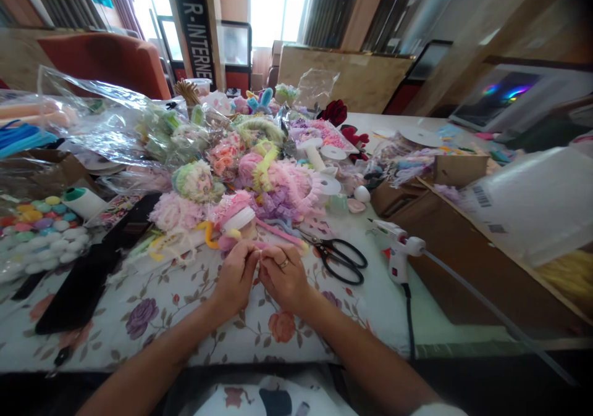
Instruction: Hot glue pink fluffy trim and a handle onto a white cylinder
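Close together over the floral tablecloth (194, 317), my left hand (237, 275) and my right hand (283, 277) are both closed in a pinch, fingertips meeting. Whatever small thing is between them is too hidden to name. A ring shows on my right hand. Just beyond the fingers lie a pink fuzzy strip (280, 234), a yellow-orange fuzzy piece (209, 236) and a pink fluffy bundle with a white band (238, 215). To the right of my hands rest black-handled scissors (343, 260), their blades partly covered by craft pieces.
A white glue gun (398, 255) with a long glue stick stands at the right, beside a cardboard box (463, 280). Heaped yarn and trim (259, 169) fill the table's middle. On the left are a black phone-like slab (74, 292), bagged pompoms (46, 237) and a thread spool (86, 203).
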The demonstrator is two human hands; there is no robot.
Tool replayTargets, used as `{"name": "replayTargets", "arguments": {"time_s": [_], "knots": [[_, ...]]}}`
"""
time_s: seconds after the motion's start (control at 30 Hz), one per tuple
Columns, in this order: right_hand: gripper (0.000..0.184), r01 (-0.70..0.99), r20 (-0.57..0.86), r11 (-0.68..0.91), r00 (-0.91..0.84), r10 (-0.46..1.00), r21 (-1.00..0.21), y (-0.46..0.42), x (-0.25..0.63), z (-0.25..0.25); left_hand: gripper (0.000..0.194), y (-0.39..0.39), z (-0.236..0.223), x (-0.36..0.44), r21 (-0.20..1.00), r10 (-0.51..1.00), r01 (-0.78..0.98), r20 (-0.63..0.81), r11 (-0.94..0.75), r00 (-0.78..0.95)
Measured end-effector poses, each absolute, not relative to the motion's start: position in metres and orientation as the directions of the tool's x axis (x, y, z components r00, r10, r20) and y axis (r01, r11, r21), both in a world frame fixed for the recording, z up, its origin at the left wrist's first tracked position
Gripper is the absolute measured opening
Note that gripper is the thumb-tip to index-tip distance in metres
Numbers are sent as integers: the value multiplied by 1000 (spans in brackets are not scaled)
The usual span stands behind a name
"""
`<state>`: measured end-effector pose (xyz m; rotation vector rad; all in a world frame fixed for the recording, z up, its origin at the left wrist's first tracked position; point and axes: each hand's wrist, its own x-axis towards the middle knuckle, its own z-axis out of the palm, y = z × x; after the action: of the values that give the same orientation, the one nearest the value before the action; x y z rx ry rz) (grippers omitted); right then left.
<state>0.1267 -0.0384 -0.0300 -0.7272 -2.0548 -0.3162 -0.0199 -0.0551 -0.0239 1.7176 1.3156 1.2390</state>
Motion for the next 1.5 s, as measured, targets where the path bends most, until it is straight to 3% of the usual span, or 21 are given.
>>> {"name": "replayTargets", "arguments": {"time_s": [0.1, 0.23, 0.33, 0.4, 0.5, 0.87, 1.03, 1.23, 1.37, 1.5], "knots": [[15, 607, 823, 791, -411, 392, -73, -38, 126, -28, 22, -55, -21, -20, 929, 970, 288, 241, -233, 8], [16, 603, 811, 787, -394, 432, -127, -37, 127, -27, 27, -50, -26, -23, 1000, 1000, -23, 22, -21, 15], [13, 583, 807, 780, -335, 485, -227, -36, 128, -27, 26, -45, -33, -25, 964, 989, -233, -109, 128, 95], [11, 561, 799, 765, -276, 534, -317, -35, 128, -27, 26, -42, -35, -26, 948, 983, -278, -123, 156, 134], [11, 545, 785, 747, -235, 572, -381, -35, 128, -27, 24, -42, -34, -27, 959, 987, -256, -94, 125, 130], [19, 542, 742, 727, -254, 620, -422, -40, 141, -20, 29, -40, -25, -32, 988, 983, -113, -88, 107, 162], [14, 582, 667, 702, -334, 666, -410, -35, 144, -26, 31, -40, -29, -32, 996, 985, 93, -29, 13, 172], [23, 569, 655, 719, -373, 658, -399, -36, 141, -31, 23, -44, -32, -31, 879, 973, 419, 219, -226, 67], [25, 557, 626, 667, -303, 718, -495, -34, 145, -28, 27, -42, -25, -32, 947, 982, 281, 115, -154, 149], [26, 570, 589, 645, -316, 744, -509, -28, 150, -27, 29, -39, -24, -31, 988, 978, 145, 14, -46, 210]]}}
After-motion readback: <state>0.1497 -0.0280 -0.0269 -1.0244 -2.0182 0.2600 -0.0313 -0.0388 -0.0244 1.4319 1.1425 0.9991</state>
